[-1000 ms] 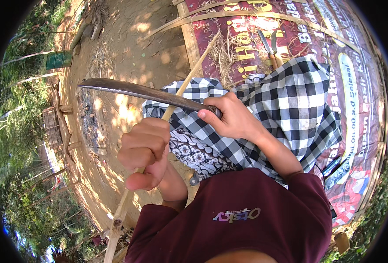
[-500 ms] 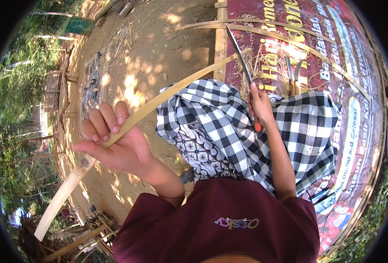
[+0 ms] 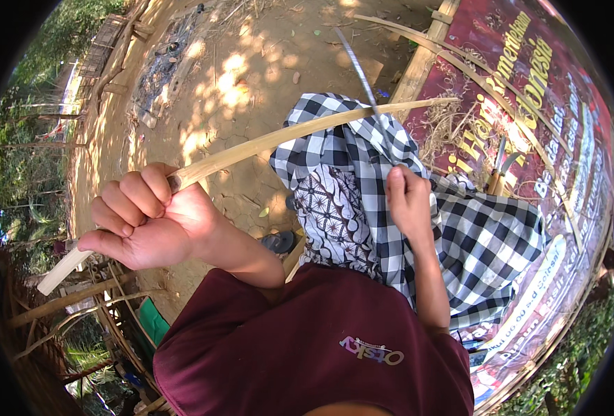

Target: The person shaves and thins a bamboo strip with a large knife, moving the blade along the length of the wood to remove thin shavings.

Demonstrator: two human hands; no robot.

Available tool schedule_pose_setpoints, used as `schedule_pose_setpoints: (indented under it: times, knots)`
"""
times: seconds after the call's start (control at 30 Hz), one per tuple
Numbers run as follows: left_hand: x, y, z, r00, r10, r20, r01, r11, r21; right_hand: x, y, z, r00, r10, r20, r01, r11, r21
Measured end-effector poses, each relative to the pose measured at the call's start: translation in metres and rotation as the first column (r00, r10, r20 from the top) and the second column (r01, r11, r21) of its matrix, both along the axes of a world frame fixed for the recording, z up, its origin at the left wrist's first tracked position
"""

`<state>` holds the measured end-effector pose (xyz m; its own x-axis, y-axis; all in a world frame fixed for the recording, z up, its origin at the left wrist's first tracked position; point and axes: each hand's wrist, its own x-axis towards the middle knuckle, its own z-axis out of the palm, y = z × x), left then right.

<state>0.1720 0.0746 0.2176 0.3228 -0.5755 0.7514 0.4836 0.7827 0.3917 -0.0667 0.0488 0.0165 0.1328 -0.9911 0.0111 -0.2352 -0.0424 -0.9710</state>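
My left hand [image 3: 147,218], raised on the left, has its fingers wrapped round a long pale strip [image 3: 279,136] that looks like bamboo. The strip's short end pokes out below the hand, and a dark node shows just above the fingers. Its long part slants up to the right across my lap, thinning to a tip over the shavings. In front of my lap, my right hand [image 3: 409,201] is closed on a knife whose handle it hides. The long, narrow blade [image 3: 357,69] points up and away, crossing the strip; whether they touch I cannot tell.
A black-and-white checked cloth [image 3: 473,229] covers my lap. At right lies a maroon printed banner [image 3: 484,35] edged by a wooden beam [image 3: 421,66], with curled shavings [image 3: 452,132], thin strips [image 3: 487,80] and knives [image 3: 502,173] on it. Bare earth ground [image 3: 251,180] lies at left.
My left hand has shifted along the strip, from above the node to below it, and its fingers are wrapped tighter. The blade crosses the strip farther from its tip. The view has turned.
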Motion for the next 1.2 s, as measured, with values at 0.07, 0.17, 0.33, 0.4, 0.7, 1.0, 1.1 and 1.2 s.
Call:
schedule_pose_setpoints:
  times: [0.07,0.17,0.33,0.4,0.7,1.0,1.1,1.2]
  knots:
    - [-0.003,0.001,-0.001,0.999,0.036,-0.011,-0.036,0.999,0.006,0.017,0.015,0.043,0.981,0.182,0.067,-0.179,0.983,-0.039]
    - [-0.008,0.001,0.001,0.999,0.035,-0.031,-0.035,0.999,0.008,0.039,0.026,0.06,0.968,0.252,-0.011,-0.243,0.921,-0.306]
    - [-0.009,0.001,0.003,0.998,0.046,-0.048,-0.044,0.998,0.044,0.034,0.017,0.031,0.992,0.115,-0.057,-0.126,0.948,-0.293]
    - [-0.008,0.002,0.003,0.998,0.041,-0.057,-0.037,0.997,0.063,0.017,0.008,0.0,0.997,-0.017,-0.08,0.011,0.997,-0.081]
    - [-0.022,0.003,0.003,0.997,0.009,-0.073,-0.011,1.0,-0.029,0.007,0.012,0.033,0.999,0.0,-0.043,-0.001,1.0,-0.027]
    - [-0.018,0.008,0.005,0.999,-0.053,0.0,0.053,0.999,0.001,0.042,0.029,0.067,0.982,0.173,-0.075,-0.188,0.895,-0.404]
    - [-0.02,0.005,0.005,0.996,-0.082,-0.033,0.082,0.997,-0.004,0.023,0.019,0.024,0.994,0.047,-0.104,-0.075,0.955,-0.285]
    - [-0.015,0.003,0.001,0.999,-0.022,0.027,0.023,1.0,-0.014,-0.005,0.002,-0.023,0.988,-0.137,-0.073,0.145,0.981,0.128]
